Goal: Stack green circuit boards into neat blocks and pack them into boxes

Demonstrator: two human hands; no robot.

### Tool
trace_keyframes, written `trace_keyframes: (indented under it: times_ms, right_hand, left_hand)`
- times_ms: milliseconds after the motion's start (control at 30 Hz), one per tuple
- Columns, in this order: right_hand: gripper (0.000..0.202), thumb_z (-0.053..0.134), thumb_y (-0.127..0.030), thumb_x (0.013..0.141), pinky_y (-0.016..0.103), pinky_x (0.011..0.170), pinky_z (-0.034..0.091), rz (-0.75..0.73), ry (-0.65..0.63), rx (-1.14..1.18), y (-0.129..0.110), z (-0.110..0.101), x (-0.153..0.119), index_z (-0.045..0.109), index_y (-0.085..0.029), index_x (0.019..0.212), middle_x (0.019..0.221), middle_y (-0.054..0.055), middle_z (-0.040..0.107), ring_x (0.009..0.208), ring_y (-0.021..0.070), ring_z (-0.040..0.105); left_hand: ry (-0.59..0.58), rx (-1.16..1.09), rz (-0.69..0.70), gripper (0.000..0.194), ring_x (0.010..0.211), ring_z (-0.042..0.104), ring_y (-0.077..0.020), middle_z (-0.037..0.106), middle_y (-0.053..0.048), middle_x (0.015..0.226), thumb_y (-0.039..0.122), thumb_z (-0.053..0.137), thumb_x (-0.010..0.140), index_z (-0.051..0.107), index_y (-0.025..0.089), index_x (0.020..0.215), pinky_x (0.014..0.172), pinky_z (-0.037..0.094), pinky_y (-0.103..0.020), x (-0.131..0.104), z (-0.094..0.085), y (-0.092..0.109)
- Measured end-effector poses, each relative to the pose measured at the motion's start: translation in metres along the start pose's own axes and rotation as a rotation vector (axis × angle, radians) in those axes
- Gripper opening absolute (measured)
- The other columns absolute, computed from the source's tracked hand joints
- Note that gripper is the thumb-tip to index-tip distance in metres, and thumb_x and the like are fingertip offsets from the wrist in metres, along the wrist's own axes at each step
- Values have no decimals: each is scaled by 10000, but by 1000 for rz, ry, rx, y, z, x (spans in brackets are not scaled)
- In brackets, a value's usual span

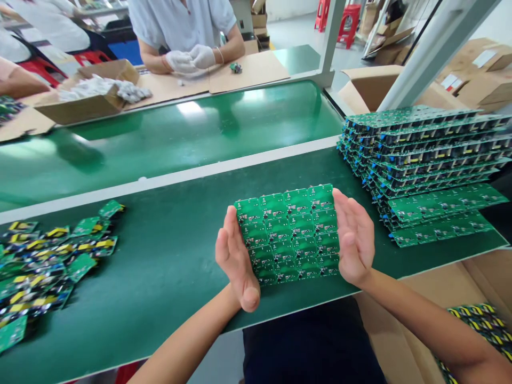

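Note:
A green circuit board panel [290,234], divided into a grid of several small boards, is held between my two hands above the green bench. My left hand [238,256] presses its palm side and fingers against the panel's left edge. Against the right edge lies my right hand [356,237], fingers extended upward. Right of it stands a tall stack of similar panels [424,154] with components between the layers. Small separate boards with yellow and black parts [52,256] are heaped on the bench at the left.
Beyond the bench's pale divider [180,176] runs a glossy green surface [160,133]. A gloved person [192,58] sits opposite, near a cardboard box of white pieces [86,98]. At lower right, an open carton [436,288] holds more boards. A slanted metal post [440,48] rises behind the stack.

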State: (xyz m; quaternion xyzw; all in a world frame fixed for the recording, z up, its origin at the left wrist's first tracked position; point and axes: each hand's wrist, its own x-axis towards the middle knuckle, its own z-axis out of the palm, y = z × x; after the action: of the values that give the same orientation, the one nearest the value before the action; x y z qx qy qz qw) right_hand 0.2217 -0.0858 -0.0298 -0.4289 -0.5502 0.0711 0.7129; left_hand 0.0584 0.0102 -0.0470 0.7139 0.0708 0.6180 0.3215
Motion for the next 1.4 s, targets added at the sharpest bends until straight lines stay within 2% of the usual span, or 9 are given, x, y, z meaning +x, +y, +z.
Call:
trace_keyframes:
  times_ms: [233,533,700,867,1133,1400]
  right_hand:
    - [492,374,-189,978,476,1232,282,-16,-5,15,0,0,1,422,-263,1462,1508,-16,446,1428,216,364]
    - [468,399,-257,981,515,1220,282,-40,17,-25,0,0,0,435,-323,1443,1503,-26,453,1420,219,380]
    - [447,422,-314,980,536,1223,265,-8,37,-64,1,0,-1,443,-375,1422,1485,-43,472,1415,220,388]
    - [430,457,-369,968,561,1220,251,39,74,-81,2,-2,-4,457,-372,1397,1453,-21,507,1408,237,399]
    - [424,453,-343,975,533,1233,247,49,61,-41,1,0,-1,466,-378,1397,1462,-32,495,1410,218,395]
    - [398,487,-369,961,547,1227,259,131,98,-36,2,0,1,501,-372,1359,1409,-19,541,1392,233,422]
  left_hand:
    - [17,4,-3,828,1493,232,-243,329,-3,1588,712,368,845,222,263,1525,1253,145,-458,0,0,0]
    - [15,14,48,874,1496,221,-235,303,-2,1600,750,368,826,213,250,1526,1254,147,-436,2,0,1]
    - [14,-11,54,894,1499,213,-238,305,-19,1599,754,397,816,216,243,1526,1252,144,-437,2,-1,1]
    - [4,-14,43,902,1501,205,-240,295,-26,1603,762,400,809,203,255,1528,1251,132,-446,1,-2,-1]
    - [17,-4,11,821,1498,217,-232,311,-4,1595,710,339,847,204,271,1528,1251,148,-455,1,0,2]
    - [40,-39,-58,791,1495,228,-238,348,5,1577,714,337,852,229,305,1521,1252,163,-460,0,1,0]
